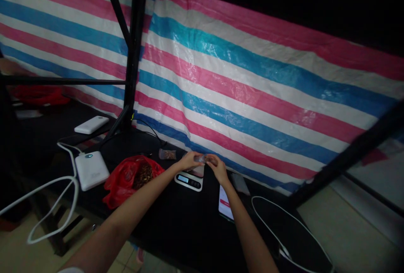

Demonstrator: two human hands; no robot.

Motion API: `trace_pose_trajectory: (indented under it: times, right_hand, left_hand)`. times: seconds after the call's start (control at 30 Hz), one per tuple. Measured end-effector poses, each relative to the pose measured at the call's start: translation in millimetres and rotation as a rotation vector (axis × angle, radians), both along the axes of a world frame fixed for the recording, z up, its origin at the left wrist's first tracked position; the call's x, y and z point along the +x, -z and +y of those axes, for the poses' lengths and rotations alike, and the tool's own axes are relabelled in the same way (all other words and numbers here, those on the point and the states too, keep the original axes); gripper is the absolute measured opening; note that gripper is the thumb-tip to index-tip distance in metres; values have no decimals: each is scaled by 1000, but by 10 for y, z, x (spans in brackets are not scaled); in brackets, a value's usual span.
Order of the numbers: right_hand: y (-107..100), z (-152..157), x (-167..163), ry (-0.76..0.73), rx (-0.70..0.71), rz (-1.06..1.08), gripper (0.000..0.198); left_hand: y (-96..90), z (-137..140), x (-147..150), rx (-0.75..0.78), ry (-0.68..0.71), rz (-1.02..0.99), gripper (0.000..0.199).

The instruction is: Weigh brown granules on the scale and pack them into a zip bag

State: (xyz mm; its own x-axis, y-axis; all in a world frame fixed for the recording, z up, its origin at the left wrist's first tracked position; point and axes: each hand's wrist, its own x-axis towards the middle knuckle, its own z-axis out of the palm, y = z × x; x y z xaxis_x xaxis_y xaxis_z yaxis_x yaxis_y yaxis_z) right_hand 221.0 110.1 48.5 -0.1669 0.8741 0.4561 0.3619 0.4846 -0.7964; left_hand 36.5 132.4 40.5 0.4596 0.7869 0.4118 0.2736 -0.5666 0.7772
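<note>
Both my hands pinch a small clear plastic bag [204,159] with brownish bits in it. My left hand [190,160] grips its left end and my right hand [217,167] its right end. Below them a white digital scale [188,181] with a lit display lies on the black table; the hands partly cover its pan. To the left, a red plastic bag [121,178] stands open, showing small brown pieces [143,175]. A filled small clear bag [167,154] lies behind it. Beside my right forearm is a phone [224,201] with its screen lit.
A white power bank [91,171] with a looped white cable [75,188] sits at the left, and another white power bank [91,125] farther back. A flat stack of clear bags [240,183] lies right of my hand. Black frame posts [131,62] and a striped sheet [236,92] stand behind.
</note>
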Motion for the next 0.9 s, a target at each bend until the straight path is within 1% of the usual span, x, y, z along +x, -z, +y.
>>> trace_pose_trajectory:
  times: [0.17, 0.3, 0.37, 0.47, 0.6, 0.7, 0.8, 0.9]
  right_hand:
    - [-440, -108, -124, -35, 175, -336, 28]
    - [-793, -225, -242, -126, 274, -636, 29]
    - [-915, -265, -297, -160, 309, -762, 28]
    - [-1007, -294, -356, -153, 374, -887, 31]
    - [-1014, -321, -368, -111, 405, -906, 42]
    - [-945, -340, -316, -50, 381, -824, 46]
    - [-762, -345, -221, -4, 342, -652, 41]
    - [-461, -364, -122, 52, 276, -434, 32]
  left_hand:
    - [-53, -80, -41, -68, 13, -155, 44]
    - [-81, -98, -88, -79, 69, -241, 40]
    - [-95, -103, -115, -94, 85, -250, 39]
    - [-117, -102, -150, -120, 76, -247, 40]
    - [-134, -56, -196, -85, 7, -212, 47]
    - [-141, 4, -230, -26, -18, -83, 51]
    - [-138, 55, -223, 103, -45, 135, 45]
    - [-93, 80, -147, 175, -59, 344, 40]
